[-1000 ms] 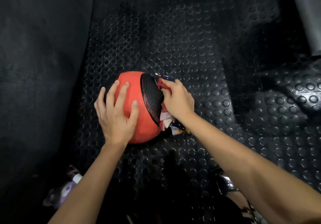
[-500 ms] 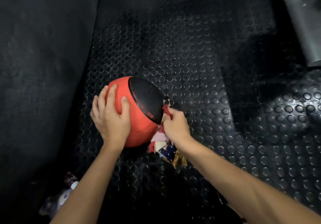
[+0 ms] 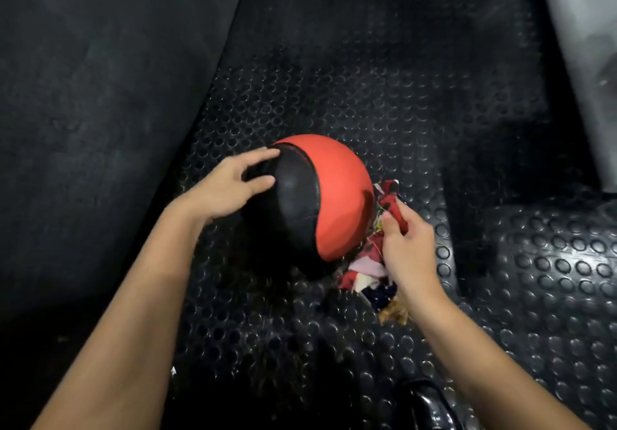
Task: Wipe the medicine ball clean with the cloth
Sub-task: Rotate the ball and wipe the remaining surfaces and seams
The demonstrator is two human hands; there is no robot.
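The ball [image 3: 337, 196] rests on the studded floor mat [image 3: 434, 112], now turned so its black panel faces me, where earlier it faced right. My left hand [image 3: 230, 186] has shifted from the red side onto the black panel, fingers spread flat. My right hand [image 3: 405, 249] pinches the patterned cloth [image 3: 370, 262] beside the ball's lower right, touching it, lower than before.
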